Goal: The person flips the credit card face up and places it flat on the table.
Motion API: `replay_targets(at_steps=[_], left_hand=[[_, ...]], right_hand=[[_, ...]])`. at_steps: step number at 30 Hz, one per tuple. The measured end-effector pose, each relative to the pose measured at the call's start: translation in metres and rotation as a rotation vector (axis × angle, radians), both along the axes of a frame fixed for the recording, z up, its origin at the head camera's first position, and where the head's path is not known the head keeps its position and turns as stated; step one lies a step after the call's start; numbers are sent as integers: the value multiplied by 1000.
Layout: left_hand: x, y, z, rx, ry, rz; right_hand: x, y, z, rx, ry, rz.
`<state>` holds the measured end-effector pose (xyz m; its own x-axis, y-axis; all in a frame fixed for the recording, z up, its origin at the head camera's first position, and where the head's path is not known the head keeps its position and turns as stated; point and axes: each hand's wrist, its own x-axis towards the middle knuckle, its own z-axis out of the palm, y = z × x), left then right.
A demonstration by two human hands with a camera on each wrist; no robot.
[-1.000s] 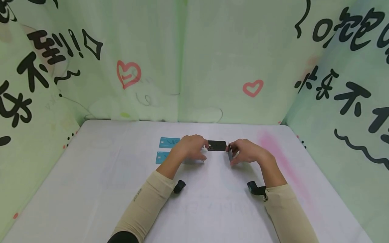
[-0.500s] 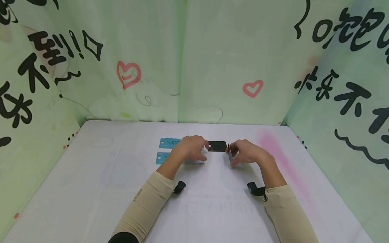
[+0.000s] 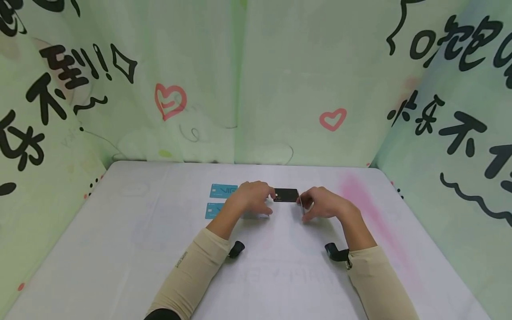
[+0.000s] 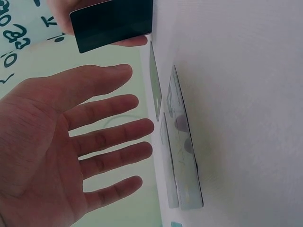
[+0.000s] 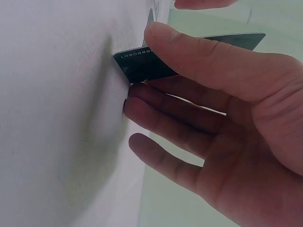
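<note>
My right hand (image 3: 324, 203) pinches a dark card (image 5: 142, 66) between thumb and fingers. It stands on edge close over the table, seen almost edge-on from the head; a printed number shows near one corner. Just left of it, a black card (image 3: 286, 195) lies flat. My left hand (image 3: 253, 197) hovers with relaxed, spread fingers and holds nothing, as the left wrist view shows. Beyond its fingertips lie pale-looking cards (image 4: 184, 156), partly hidden from the head by that hand. Two blue cards, an upper one (image 3: 222, 191) marked VIP and a lower one (image 3: 214, 210), lie left of it.
The cards lie in rows on a white-covered table (image 3: 256, 275), toward its far edge. Green curtains (image 3: 280, 80) with black writing and red hearts enclose the back and sides. A black wrist camera (image 3: 337, 252) juts from the right sleeve.
The card in my right hand has turned slightly, so less of its face shows. My left hand keeps its place over the cards. The head view has tipped up a little.
</note>
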<state>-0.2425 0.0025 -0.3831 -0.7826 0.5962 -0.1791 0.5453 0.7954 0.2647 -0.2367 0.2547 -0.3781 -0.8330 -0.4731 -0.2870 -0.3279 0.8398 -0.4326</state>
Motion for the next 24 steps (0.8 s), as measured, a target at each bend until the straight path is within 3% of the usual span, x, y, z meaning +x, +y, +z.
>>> replay_targets(at_steps=[13, 24], left_hand=[[0, 1, -3, -7, 24, 5], [1, 3, -3, -15, 32, -8]], right_hand=[[1, -4, -1, -2, 18, 21], [2, -5, -1, 9, 6, -8]])
